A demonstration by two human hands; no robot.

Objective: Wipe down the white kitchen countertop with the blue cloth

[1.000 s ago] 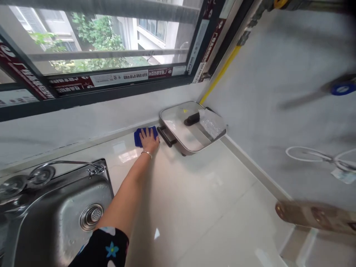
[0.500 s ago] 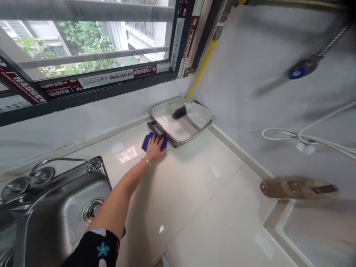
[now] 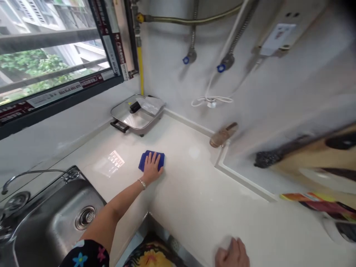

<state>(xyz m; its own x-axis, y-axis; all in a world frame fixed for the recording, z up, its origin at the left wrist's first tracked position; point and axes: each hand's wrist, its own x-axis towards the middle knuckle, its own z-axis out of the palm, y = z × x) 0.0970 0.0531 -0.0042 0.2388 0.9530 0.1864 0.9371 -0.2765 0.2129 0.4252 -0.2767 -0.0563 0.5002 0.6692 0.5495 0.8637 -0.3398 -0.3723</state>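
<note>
My left hand [image 3: 151, 167] lies flat on a folded blue cloth [image 3: 144, 160] on the white countertop [image 3: 183, 185], its fingers spread and pointing away from me. A bracelet circles that wrist. At the bottom right, my right hand [image 3: 233, 254] rests at the counter with its fingers curled; it is slightly blurred, and whether it holds anything is hidden. Beyond the cloth, in the corner, stands a rectangular electric pan [image 3: 139, 115] with a glass lid and a plastic bag on top.
A steel sink [image 3: 55, 218] with a faucet [image 3: 36, 172] is at the left. Along the right wall are a brown object [image 3: 224, 134], a tied white cable [image 3: 211, 101] and valves. Colourful packaging [image 3: 319, 202] lies at the far right.
The view has turned right. My left hand and the blue cloth have moved away from the pan's handle, toward me across the counter. My right hand has come into view.
</note>
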